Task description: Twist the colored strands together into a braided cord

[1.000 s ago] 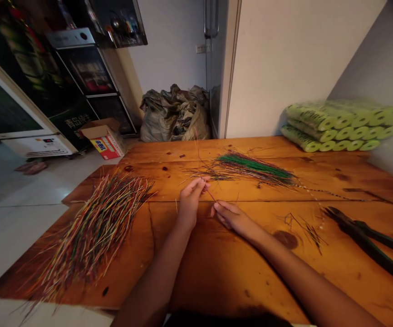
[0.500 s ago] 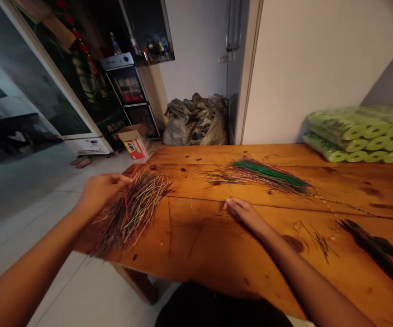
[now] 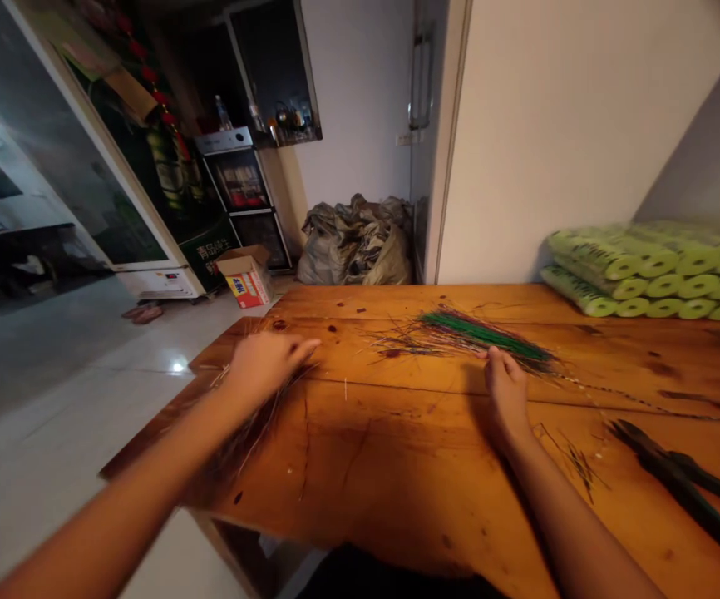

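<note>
My left hand (image 3: 273,359) is closed above the left pile of thin wires (image 3: 253,424), with thumb and finger pressed together; what it pinches, if anything, is too small and blurred to name. The hand and forearm cover much of that pile. Over the middle right of the wooden table (image 3: 397,482), my right hand (image 3: 505,381) is closed in a pinch at the near edge of a bundle of green and dark wires (image 3: 490,333). Whatever lies between its fingertips cannot be made out.
Dark long-handled pliers (image 3: 678,474) lie at the right, near short wire scraps (image 3: 579,466) and a twisted strand (image 3: 640,399). Green-yellow rolls (image 3: 640,270) are stacked at the back right. Sacks (image 3: 357,241) and a carton (image 3: 246,276) stand beyond the table.
My left hand has moved right across the left pile. My right hand has moved right, up to the green wire bundle. The view has tilted slightly upward.
</note>
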Tool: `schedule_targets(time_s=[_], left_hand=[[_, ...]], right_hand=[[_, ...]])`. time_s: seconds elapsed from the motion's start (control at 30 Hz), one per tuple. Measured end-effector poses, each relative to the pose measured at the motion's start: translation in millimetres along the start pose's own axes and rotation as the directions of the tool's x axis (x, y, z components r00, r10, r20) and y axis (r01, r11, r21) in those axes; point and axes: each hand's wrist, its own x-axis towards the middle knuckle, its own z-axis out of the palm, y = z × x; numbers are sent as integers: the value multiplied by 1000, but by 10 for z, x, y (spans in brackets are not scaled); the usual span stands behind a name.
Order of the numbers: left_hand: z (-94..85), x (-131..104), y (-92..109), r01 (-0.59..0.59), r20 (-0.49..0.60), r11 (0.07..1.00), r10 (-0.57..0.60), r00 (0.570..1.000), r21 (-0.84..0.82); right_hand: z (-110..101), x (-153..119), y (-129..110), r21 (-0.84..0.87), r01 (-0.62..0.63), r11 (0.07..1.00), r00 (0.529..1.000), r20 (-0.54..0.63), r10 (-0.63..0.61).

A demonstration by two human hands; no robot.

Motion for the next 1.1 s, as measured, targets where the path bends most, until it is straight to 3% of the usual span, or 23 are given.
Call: schedule_targets(time_s=[0.1,0.17,0.23,0.3,0.37,0.43,0.53,0.77,1.1], left_hand=[[340,-4,743,-178,-40,959,173,984,-221],[665,-14,1154,-220,-54,860,220,974,-461],[991,-22,1446,-258,-90,755,257,962,-603],[1254,-25,1614,-256,-109,649,258,960,-716],[1420,-24,1677,-186,-97,560,185,978,-807],[1495,-21,1674,-130,-87,479,111,990,-868],[1514,-4,1615,-86,-63,377,75,995,-922],[1567,87,1526,142,136,68,-82,987,-988],[1549,111,1523,188,190,-31,-92,977,-982]], right_hand=[[-117,109,68,-183,71,981,996,-48,-81],[-173,141,83,-262,114,958,991,-42,-129],[-206,146,89,-387,156,909,984,-14,-175],[-216,138,103,-613,181,769,981,61,-183],[-206,129,130,-799,187,571,982,132,-136],[-184,122,163,-871,162,463,987,139,-83],[-154,106,188,-901,110,420,994,103,-40],[-172,59,78,-932,94,351,995,95,-15],[-199,54,-26,-920,93,380,994,105,10]])
